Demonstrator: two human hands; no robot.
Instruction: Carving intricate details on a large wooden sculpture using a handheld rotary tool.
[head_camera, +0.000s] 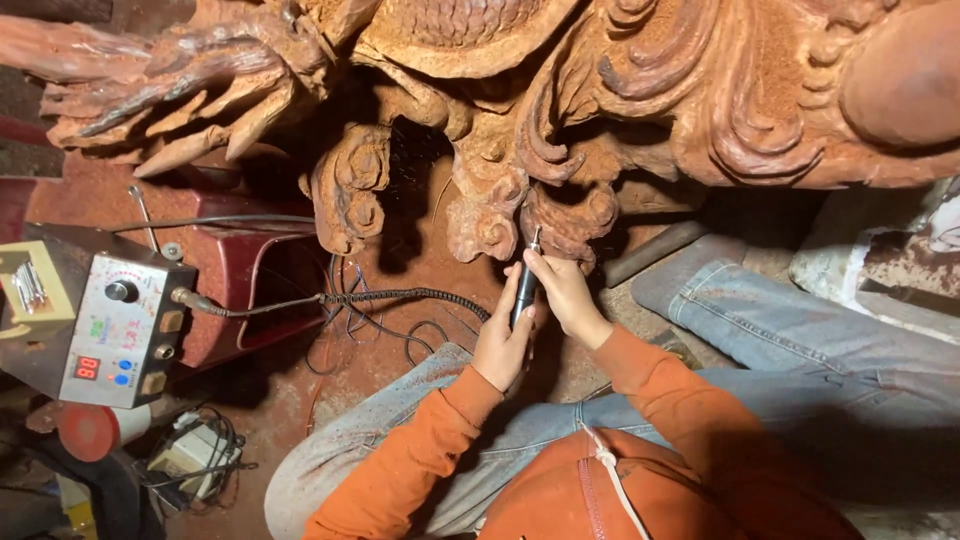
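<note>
Holding the rotary carving handpiece (524, 288) in both hands here, us sat on the floor right under a big reddish wood carving (520, 120). Our left hand (503, 338) wraps the black barrel low down, fingers curled snug around it, and our right hand (563, 292) pinches higher up near the tip, fingertips closed tight on the tool. The bit itself is tiny, and it looks like it's touching the underside of one curled scroll (560, 215), though we can't quite tell if it's biting or just resting.

The coiled cord (400, 296) runs from the handpiece off to the left into the grey speed control box (122, 330), the one with a knob and a red digit readout.

For clean work at this spot, we reckon the two-hand grip is the way: low hand as the anchor, top hand steering, light pressure and short strokes following the curl instead of across it. Keep the cord slack so it doesn't tug the tip sideways. Dust is everywhere on the floor (420, 230) and our jeans (760, 330), so watch the line.
</note>
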